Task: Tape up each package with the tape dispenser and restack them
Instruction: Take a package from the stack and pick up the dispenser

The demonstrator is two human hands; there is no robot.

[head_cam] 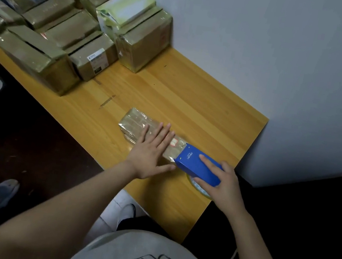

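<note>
A flat brown package [135, 124] wrapped in shiny clear tape lies near the front right of the wooden table [186, 91]. My left hand [152, 151] presses flat on its near part, fingers straight and spread. My right hand [223, 184] grips the blue tape dispenser [198, 165], index finger lying along its top. The dispenser's front edge sits on the package's right end. A roll of clear tape [199, 188] shows under the dispenser.
Several taped cardboard boxes [69, 27] are stacked at the table's far left against the grey wall [272, 44]. A light padded parcel [127, 7] lies on top of them. Shoes [1, 191] stand on the dark floor to the left.
</note>
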